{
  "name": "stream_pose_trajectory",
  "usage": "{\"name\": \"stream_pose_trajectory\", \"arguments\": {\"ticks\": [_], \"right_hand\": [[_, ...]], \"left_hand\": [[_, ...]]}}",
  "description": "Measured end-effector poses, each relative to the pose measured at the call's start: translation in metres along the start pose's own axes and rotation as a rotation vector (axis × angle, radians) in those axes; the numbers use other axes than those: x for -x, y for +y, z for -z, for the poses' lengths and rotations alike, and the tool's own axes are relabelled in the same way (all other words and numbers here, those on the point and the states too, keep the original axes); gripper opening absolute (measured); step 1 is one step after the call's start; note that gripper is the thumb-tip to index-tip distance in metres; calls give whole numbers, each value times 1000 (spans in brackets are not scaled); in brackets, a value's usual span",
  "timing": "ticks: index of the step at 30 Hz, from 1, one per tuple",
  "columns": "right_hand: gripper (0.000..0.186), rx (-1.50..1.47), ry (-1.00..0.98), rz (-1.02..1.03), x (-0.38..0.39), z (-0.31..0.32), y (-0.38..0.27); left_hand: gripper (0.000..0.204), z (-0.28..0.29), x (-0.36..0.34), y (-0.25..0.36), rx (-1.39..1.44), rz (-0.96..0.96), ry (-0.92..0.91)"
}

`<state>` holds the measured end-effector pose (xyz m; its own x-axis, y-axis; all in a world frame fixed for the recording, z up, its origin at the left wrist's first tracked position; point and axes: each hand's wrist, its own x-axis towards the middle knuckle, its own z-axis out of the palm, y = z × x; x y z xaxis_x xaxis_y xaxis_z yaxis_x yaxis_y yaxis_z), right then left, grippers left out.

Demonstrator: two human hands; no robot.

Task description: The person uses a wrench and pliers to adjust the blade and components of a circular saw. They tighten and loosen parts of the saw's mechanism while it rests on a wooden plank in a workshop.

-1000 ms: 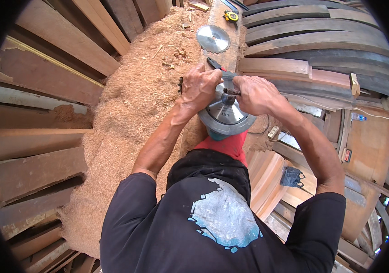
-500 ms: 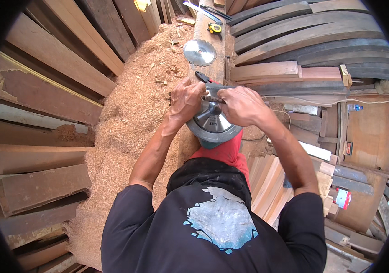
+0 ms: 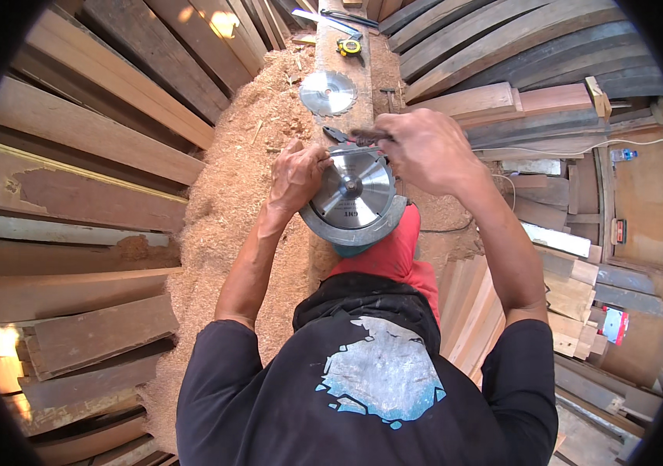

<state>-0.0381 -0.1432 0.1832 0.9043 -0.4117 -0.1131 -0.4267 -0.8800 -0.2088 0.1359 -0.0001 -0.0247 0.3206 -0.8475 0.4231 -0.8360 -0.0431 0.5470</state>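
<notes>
A round toothed saw blade [image 3: 366,193] is mounted in a circular saw with a grey guard [image 3: 362,234], just beyond my red-clad leg. Along the blade's far edge lies a slim file [image 3: 347,150]. My left hand [image 3: 298,175] pinches its left end, fingers touching the blade's left rim. My right hand [image 3: 430,151] is closed round its brown handle end, above the blade's far right edge. Behind the file, a dark and red tool like pliers [image 3: 335,134] is partly covered. A second saw blade [image 3: 328,93] lies flat on the plank [image 3: 356,74] beyond.
Farther along the plank are a yellow and black tape measure [image 3: 349,47] and a square [image 3: 324,22]. Sawdust [image 3: 230,202] is heaped at the left, before leaning boards [image 3: 83,179]. Stacked curved timbers [image 3: 518,43] and a white cord [image 3: 580,149] lie on the right.
My right hand has moved right and up, and my left hand slightly left and down. The hands are farther apart, uncovering more of the mounted blade and its centre.
</notes>
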Motion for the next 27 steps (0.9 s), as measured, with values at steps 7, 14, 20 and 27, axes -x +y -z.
{"name": "stream_pose_trajectory", "arguments": {"ticks": [7, 14, 20, 27], "right_hand": [[27, -668, 409, -224, 52, -92, 77], [27, -1079, 325, -373, 100, -140, 110], [26, -1044, 430, -355, 137, -162, 188], [27, -1046, 305, -526, 212, -190, 230]], "left_hand": [[11, -2, -6, 11, 61, 44, 17], [10, -3, 2, 24, -151, 97, 84], [12, -9, 2, 33, -75, 302, 119], [17, -5, 0, 37, -206, 252, 79]]}}
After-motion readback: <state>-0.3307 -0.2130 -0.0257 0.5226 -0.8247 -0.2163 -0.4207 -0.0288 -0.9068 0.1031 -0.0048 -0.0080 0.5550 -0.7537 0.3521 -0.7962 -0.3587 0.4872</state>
